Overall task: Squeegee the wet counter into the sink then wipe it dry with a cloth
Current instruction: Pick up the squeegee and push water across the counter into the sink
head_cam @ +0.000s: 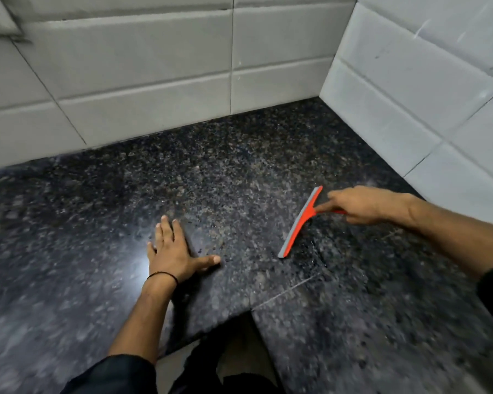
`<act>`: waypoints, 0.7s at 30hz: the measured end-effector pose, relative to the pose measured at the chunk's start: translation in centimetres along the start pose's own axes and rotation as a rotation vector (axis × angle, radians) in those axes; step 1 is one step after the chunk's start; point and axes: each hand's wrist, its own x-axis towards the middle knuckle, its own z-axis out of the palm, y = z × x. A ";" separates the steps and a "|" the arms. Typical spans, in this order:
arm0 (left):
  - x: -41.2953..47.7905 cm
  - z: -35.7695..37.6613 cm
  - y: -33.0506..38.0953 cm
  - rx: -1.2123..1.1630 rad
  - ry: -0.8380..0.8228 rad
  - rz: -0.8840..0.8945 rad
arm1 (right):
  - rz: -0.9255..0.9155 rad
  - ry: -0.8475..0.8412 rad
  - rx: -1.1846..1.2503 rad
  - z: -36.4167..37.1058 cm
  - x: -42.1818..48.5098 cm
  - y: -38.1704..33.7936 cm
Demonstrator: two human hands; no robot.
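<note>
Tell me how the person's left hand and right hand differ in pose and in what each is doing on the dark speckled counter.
The left hand lies flat, palm down and fingers spread, on the dark speckled stone counter; the right hand is curled round the handle of the red squeegee with the grey blade. The left hand holds nothing; the right grips the tool. The left wrist wears a thin black band; the right shows none. Both arms wear dark sleeves pushed up.

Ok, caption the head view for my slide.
Right hand draws an orange squeegee across the wet granite counter while the left hand rests flat.

Dark sleeves (black wristband)
</note>
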 end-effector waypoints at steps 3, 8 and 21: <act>-2.4 -0.2 -1.3 0.056 -0.042 -0.111 | 0.041 0.049 0.057 -1.3 -0.7 0.1; -4.7 1.3 -3.1 0.036 0.008 -0.234 | -0.007 0.278 0.114 -7.4 6.4 -3.8; -5.0 2.4 -5.8 -0.140 0.142 -0.201 | -0.109 0.418 0.135 -15.2 17.2 -19.7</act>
